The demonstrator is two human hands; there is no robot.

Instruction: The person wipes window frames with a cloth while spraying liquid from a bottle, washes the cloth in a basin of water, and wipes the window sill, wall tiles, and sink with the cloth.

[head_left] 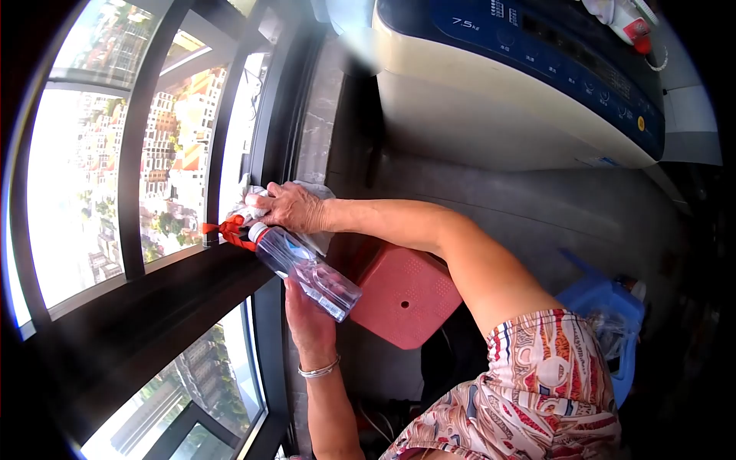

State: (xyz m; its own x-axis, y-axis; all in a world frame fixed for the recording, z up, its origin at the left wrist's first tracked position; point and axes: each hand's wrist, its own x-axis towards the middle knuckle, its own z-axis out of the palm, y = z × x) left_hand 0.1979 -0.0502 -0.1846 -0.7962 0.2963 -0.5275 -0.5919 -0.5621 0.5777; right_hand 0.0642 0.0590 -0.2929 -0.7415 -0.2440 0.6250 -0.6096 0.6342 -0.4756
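Note:
My left hand, with a bracelet at the wrist, is closed around a clear plastic bottle. The bottle lies tilted, its white cap toward the window, and most of the fingers are behind it. Just above the bottle's neck, my right hand grips a pale crumpled cloth against the dark window frame. Part of the cloth hangs below the wrist. An orange-red strip, looking like a tied ribbon, sits at the frame beside the bottle cap.
A washing machine with a blue control panel stands at the upper right. Below my right arm is a pink plastic stool. A blue plastic stool is at the right. Window panes with buildings outside fill the left.

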